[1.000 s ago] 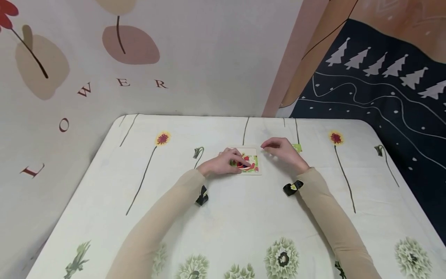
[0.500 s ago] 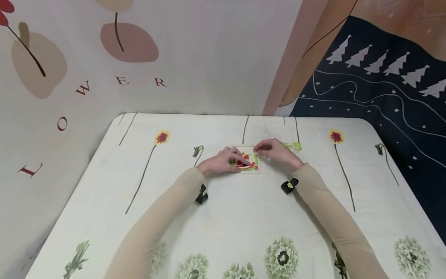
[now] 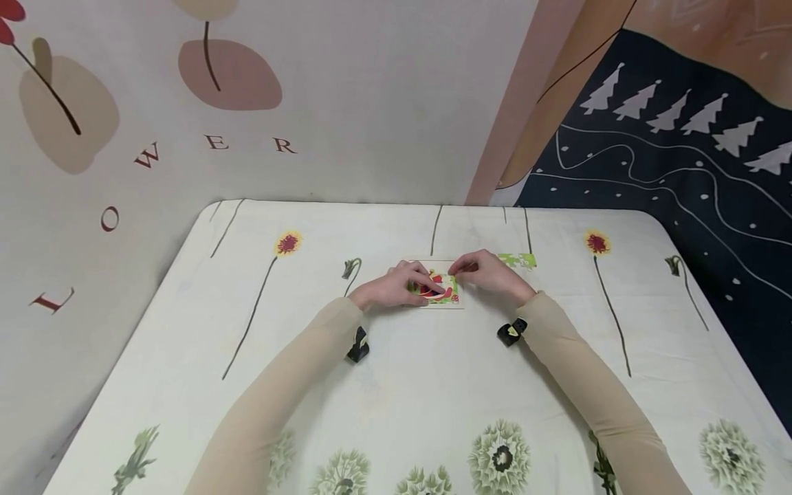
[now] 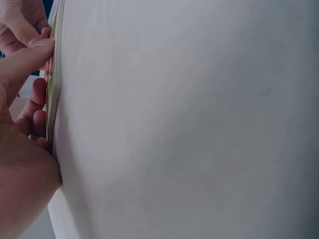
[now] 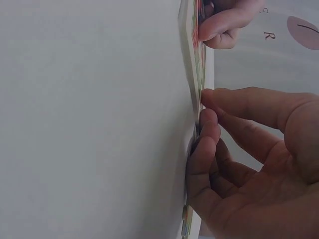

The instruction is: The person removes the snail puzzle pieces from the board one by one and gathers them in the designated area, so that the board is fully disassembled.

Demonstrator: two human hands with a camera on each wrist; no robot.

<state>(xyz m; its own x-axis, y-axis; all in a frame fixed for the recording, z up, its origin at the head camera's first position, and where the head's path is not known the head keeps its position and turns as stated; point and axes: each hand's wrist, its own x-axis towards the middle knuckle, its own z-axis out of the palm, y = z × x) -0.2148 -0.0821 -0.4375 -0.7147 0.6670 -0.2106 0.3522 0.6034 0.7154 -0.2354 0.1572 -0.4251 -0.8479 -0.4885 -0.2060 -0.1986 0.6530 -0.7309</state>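
Note:
A small jigsaw puzzle board (image 3: pixel 441 304) with a red and green fruit picture and a pale frame lies flat on the table. My left hand (image 3: pixel 391 287) rests on its left part, fingertips on the picture, covering much of it. At the board's far right corner, my right hand (image 3: pixel 485 271) has thumb and index finger together, pinching a puzzle piece that the fingers mostly hide. The right wrist view shows those fingertips (image 5: pixel 209 94) right at the board's surface. Along the left wrist view's left side, the board (image 4: pixel 56 84) appears edge-on.
Green and white puzzle pieces (image 3: pixel 520 260) lie just behind and right of my right hand. The tablecloth (image 3: pixel 421 385) is white with printed flowers. A patterned wall cloth (image 3: pixel 371 137) rises at the table's far edge.
My right hand has moved left, from beside the board to its far right corner, uncovering more of the green pieces. My left hand has stayed in place on the board.

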